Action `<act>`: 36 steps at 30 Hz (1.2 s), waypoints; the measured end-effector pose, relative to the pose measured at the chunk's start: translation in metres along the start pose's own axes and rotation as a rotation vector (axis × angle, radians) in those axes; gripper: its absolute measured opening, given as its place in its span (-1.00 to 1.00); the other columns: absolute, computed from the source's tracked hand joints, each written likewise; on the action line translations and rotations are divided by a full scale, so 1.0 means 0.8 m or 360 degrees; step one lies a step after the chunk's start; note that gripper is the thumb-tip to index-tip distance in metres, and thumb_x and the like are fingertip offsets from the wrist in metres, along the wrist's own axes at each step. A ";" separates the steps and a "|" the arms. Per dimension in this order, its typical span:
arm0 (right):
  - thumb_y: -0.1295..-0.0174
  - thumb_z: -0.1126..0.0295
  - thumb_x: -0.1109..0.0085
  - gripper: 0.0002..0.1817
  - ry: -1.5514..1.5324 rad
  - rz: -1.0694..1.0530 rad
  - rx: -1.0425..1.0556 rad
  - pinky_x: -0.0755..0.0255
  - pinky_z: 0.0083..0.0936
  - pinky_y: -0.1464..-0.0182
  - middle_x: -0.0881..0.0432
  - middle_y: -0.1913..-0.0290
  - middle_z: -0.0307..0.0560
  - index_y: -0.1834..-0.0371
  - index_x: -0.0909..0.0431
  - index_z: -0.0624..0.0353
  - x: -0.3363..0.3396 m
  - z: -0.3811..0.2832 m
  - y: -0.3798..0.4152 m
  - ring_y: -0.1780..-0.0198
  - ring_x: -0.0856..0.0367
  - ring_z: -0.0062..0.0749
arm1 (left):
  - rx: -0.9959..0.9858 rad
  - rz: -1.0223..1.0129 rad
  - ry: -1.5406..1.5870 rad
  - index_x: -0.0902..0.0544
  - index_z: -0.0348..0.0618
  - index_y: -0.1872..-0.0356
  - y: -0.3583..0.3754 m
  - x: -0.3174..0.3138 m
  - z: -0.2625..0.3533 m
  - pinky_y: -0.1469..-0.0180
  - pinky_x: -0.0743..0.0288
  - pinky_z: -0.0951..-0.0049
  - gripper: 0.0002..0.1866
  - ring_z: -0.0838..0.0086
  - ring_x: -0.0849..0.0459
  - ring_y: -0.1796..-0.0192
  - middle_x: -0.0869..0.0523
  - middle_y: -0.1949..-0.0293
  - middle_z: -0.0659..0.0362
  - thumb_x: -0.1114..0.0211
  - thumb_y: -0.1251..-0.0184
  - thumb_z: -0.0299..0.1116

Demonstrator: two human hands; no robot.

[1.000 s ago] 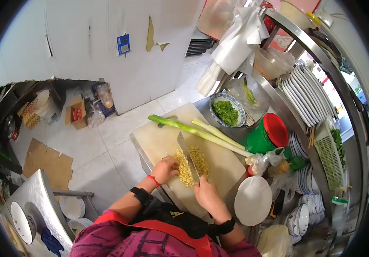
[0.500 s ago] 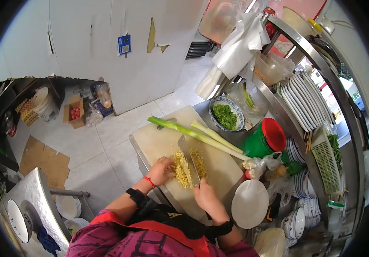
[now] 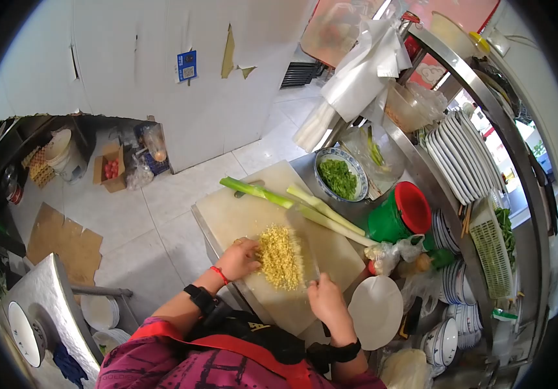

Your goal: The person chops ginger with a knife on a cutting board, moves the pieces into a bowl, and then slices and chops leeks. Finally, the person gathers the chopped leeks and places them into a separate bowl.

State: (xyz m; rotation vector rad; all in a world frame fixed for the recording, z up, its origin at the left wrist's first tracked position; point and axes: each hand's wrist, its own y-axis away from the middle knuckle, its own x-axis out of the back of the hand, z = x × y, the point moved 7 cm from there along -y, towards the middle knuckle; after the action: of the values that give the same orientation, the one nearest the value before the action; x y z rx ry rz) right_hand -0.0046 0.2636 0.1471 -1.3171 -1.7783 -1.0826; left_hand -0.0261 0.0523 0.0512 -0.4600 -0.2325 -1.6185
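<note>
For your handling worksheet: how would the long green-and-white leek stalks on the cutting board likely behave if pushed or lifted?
The leek stalks look round and long, so a sideways push would probably roll them across the cutting board. Lifted by one end, they would likely stay fairly stiff, the green tips drooping a little.

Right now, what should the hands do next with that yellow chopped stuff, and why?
Probably bring the cleaver down through the chopped pile again. The right hand holds it at the pile's right edge, blurred, while the left hand fences the other side on the cutting board, and the bits look coarse.

magenta patterned top, red apron straps, black wristbands, red bracelet
</note>
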 end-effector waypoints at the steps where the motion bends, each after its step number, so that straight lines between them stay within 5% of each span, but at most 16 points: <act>1: -0.22 0.31 0.07 -0.68 0.0005 -0.0004 0.0005 -0.37 0.03 0.14 -0.54 0.34 0.45 0.25 -0.36 0.45 0.003 0.010 -0.003 0.21 -0.51 0.30 | 0.0000 0.0001 -0.0036 -0.49 -0.30 0.06 0.000 0.001 -0.001 0.13 -0.47 0.33 -0.50 0.20 -0.56 0.23 -0.53 0.29 0.00 -0.37 0.13 -0.44; 6: -0.20 0.32 0.06 -0.71 0.0083 0.0133 -0.0084 -0.37 0.03 0.15 -0.53 0.37 0.48 0.28 -0.36 0.43 -0.021 0.061 -0.013 0.25 -0.51 0.34 | -0.0153 0.0048 -0.0227 -0.49 -0.29 0.06 -0.002 0.002 0.004 0.14 -0.48 0.31 -0.53 0.17 -0.56 0.21 -0.54 0.29 -0.03 -0.34 0.09 -0.41; 8: -0.20 0.33 0.07 -0.73 0.0111 0.0056 -0.0065 -0.37 0.05 0.17 -0.52 0.40 0.48 0.29 -0.35 0.42 -0.027 0.052 -0.015 0.26 -0.50 0.36 | -0.0233 0.0188 -0.0163 -0.51 -0.29 0.12 -0.003 0.005 0.005 0.26 -0.46 0.36 -0.58 0.24 -0.54 0.35 -0.52 0.41 0.05 -0.34 0.11 -0.44; 12: -0.21 0.34 0.09 -0.73 0.0118 -0.0006 0.0155 -0.39 0.02 0.17 -0.53 0.40 0.45 0.26 -0.35 0.41 -0.010 0.017 -0.010 0.27 -0.52 0.34 | -0.0085 0.0085 -0.0146 -0.52 -0.30 0.14 -0.005 0.002 -0.004 0.25 -0.46 0.36 -0.59 0.24 -0.54 0.36 -0.53 0.40 0.04 -0.34 0.12 -0.45; 36: -0.21 0.32 0.10 -0.71 0.0039 0.0039 -0.0053 -0.35 0.03 0.14 -0.52 0.36 0.47 0.28 -0.36 0.43 -0.012 0.051 -0.015 0.23 -0.49 0.36 | -0.0120 0.0048 -0.0124 -0.53 -0.30 0.21 -0.005 0.001 -0.004 0.29 -0.47 0.34 -0.64 0.23 -0.57 0.38 -0.53 0.42 0.02 -0.32 0.12 -0.45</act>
State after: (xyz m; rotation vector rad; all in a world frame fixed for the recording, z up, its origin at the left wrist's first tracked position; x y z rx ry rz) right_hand -0.0151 0.2944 0.1183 -1.3365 -1.7289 -1.1148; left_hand -0.0309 0.0504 0.0492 -0.5825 -0.2226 -1.5852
